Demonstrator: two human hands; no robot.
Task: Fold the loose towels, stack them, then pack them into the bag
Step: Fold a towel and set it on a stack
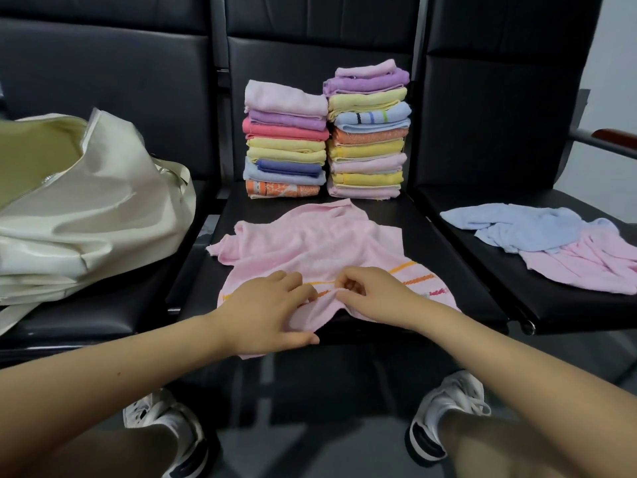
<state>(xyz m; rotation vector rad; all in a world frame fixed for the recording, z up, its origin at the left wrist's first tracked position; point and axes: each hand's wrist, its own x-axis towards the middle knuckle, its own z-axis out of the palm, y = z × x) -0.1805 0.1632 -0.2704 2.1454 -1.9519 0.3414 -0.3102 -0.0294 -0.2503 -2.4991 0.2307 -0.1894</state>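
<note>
The pink towel [310,243] lies crumpled on the middle seat [431,236]. The left hand [265,308] and right hand [372,291] pinch its near edge with their fingers, probably to pull it flat for folding. Two stacks [327,132] wait behind. The open bag [86,208] sits left, more loose towels [551,243] right.
</note>
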